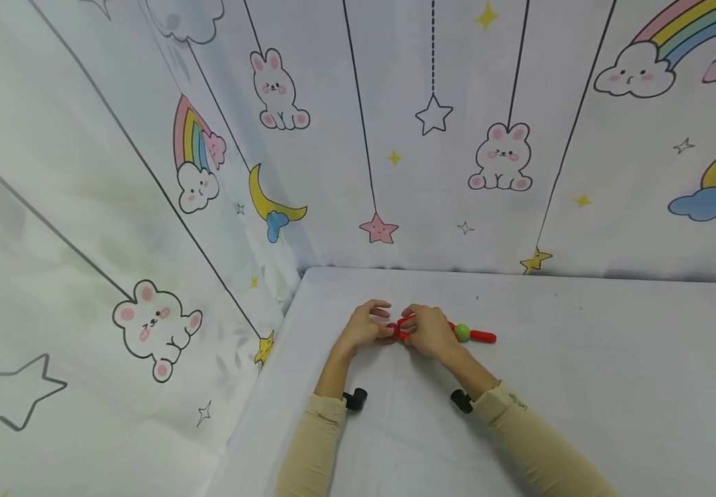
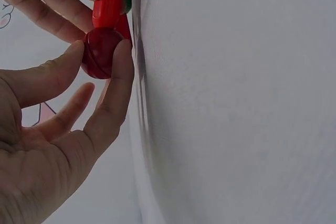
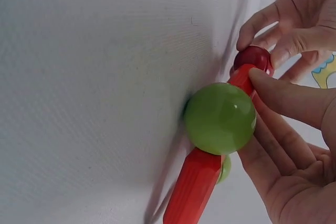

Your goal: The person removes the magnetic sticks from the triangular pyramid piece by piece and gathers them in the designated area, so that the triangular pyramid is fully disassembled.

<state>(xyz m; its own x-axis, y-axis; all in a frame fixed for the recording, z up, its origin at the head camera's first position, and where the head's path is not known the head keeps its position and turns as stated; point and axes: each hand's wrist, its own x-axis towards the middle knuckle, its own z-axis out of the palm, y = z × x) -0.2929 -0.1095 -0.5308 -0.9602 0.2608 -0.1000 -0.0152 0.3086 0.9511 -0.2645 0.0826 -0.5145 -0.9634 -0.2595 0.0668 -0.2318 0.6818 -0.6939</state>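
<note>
In the head view my left hand (image 1: 360,330) and right hand (image 1: 430,333) meet over red rods and balls on the table. My left thumb and index finger pinch a dark red ball (image 2: 97,56), seen closely in the left wrist view. A red rod (image 2: 108,6) touches this ball, and my right hand pinches that rod between thumb and fingers. Toward me in the right wrist view, a green ball (image 3: 220,118) adjoins the held rod, with another red rod (image 3: 191,187) extending from its other side. A second green ball (image 3: 226,169) shows partly behind.
A white-covered table (image 1: 581,386) lies under the hands. Behind it hangs a white curtain (image 1: 333,172) printed with rabbits, stars and rainbows. A black wrist camera (image 1: 355,399) sits on the left wrist, another (image 1: 461,401) on the right.
</note>
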